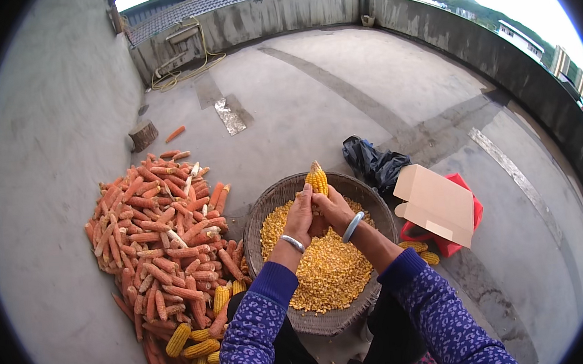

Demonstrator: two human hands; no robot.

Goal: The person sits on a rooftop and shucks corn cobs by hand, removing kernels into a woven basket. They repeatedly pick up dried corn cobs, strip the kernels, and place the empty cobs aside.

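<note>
My left hand (300, 217) and my right hand (335, 210) close together around an ear of yellow corn (316, 179), whose pale tip points up and away from me. The palms hide its lower part, where a reddish cob shows between them. Beneath the hands stands a round woven basket (267, 194) holding a heap of loose corn kernels (333, 270). Left of the basket lies a large pile of bare reddish corncobs (159, 242). Several unshelled ears of corn (201, 348) sit at that pile's near end.
Right of the basket are a black plastic bag (371, 161), an opened cardboard box (440, 199) on a red plastic bag (445, 247), and a few corn ears (429, 257). A wood stump (144, 135) stands by the left wall. A yellow hose (207, 61) hangs at the far parapet (280, 15).
</note>
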